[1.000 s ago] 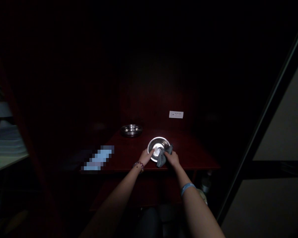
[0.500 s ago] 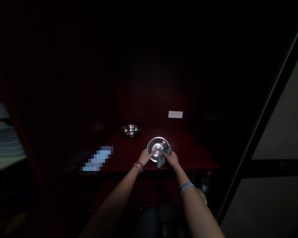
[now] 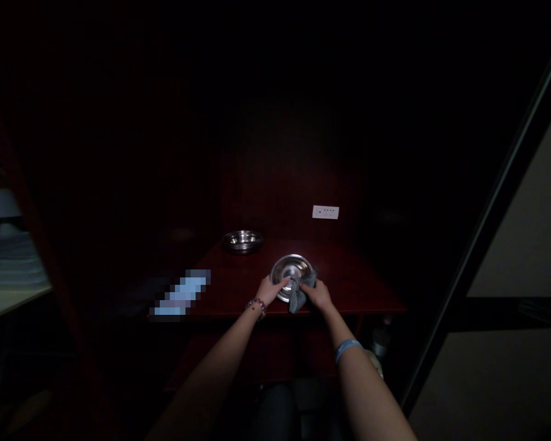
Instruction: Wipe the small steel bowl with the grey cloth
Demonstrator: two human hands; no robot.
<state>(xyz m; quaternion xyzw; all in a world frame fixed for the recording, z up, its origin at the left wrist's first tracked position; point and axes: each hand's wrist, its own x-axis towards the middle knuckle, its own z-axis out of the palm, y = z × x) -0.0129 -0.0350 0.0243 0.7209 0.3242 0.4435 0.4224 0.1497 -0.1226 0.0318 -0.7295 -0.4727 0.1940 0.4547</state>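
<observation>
Cloth (image 3: 296, 297) hides part of the metal bowl (image 3: 288, 267).

The bowl (image 3: 286, 267) looks glossy metal, the cloth (image 3: 296, 299) matt, the table (image 3: 349, 278) smooth wood

The dark red surface (image 3: 349, 285) supports stacked metal bowls (image 3: 242, 244) at rear left; a pixelated pale-blue object (image 3: 181, 297) lies at front left.

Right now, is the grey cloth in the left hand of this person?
No, the right hand holds the grey cloth, while the left hand holds the side of the metal bowl.
</observation>
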